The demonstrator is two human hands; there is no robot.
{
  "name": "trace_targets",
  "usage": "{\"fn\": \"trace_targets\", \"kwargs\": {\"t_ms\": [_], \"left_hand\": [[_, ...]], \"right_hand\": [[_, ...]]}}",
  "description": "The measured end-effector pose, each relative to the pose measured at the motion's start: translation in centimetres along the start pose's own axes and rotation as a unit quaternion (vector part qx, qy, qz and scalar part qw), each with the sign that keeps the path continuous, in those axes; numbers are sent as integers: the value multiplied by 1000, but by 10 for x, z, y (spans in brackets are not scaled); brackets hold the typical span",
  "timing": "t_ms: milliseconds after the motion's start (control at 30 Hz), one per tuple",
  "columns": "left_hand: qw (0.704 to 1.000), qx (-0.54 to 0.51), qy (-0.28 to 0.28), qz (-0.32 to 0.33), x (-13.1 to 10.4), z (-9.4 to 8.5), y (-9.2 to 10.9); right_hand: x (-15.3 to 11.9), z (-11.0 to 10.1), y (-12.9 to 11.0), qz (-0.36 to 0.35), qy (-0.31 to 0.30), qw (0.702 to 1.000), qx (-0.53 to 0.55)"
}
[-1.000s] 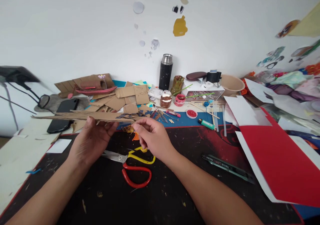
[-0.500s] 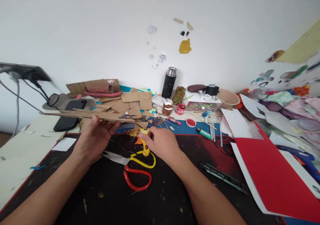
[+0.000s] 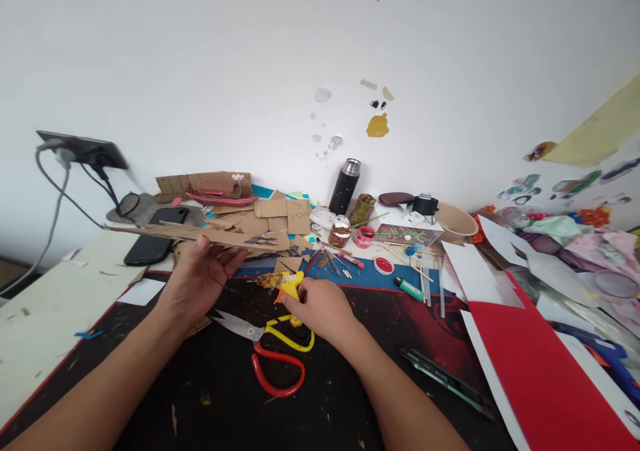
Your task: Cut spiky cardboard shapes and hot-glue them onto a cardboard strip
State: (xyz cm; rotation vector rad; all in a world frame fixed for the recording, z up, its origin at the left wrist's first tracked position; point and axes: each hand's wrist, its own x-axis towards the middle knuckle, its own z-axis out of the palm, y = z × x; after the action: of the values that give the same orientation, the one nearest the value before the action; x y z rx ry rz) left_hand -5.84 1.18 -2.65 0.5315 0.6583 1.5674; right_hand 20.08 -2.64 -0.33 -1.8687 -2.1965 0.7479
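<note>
- Thumb on top, fingers beneath: my left hand [image 3: 197, 282] grips long brown cardboard strip [image 3: 220, 237], probably to keep it level.
- My right hand [image 3: 323, 307] is on yellow plastic glue gun [image 3: 294, 284], thumb across handle; finger wrap hidden, can't tell if clenched.
- Steel scissors with red and yellow handles [image 3: 253, 333] lie between my wrists, likely for reach.
- Red paper sheet [image 3: 540, 364] runs out of view.

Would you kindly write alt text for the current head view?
A person's left hand holds a long, ragged strip of cardboard; the right hand touches a yellow glue gun. Scissors lie nearby on a dark mat.
</note>
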Motion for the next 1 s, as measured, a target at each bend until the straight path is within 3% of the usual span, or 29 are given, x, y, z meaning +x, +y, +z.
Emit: {"fn": "trace_targets", "kwargs": {"t_ms": [100,200,300,500,633,1000], "left_hand": [[1000,-9,-1,10,2,-2,0],[1000,-18,7,18,4,-3,1],[999,-27,14,28,4,-2,3],[998,-39,30,32,3,2,8],[998,-34,34,29,2,2,8],[999,-32,26,22,5,-6,3]], "right_hand": [[2,4,3,1,13,999,48],[6,12,10,-18,16,984,176],[12,21,18,13,-48,929,366],[17,23,19,21,-81,834,545],[13,17,16,21,-74,794,603],[9,12,11,-74,-94,736,666]]}}
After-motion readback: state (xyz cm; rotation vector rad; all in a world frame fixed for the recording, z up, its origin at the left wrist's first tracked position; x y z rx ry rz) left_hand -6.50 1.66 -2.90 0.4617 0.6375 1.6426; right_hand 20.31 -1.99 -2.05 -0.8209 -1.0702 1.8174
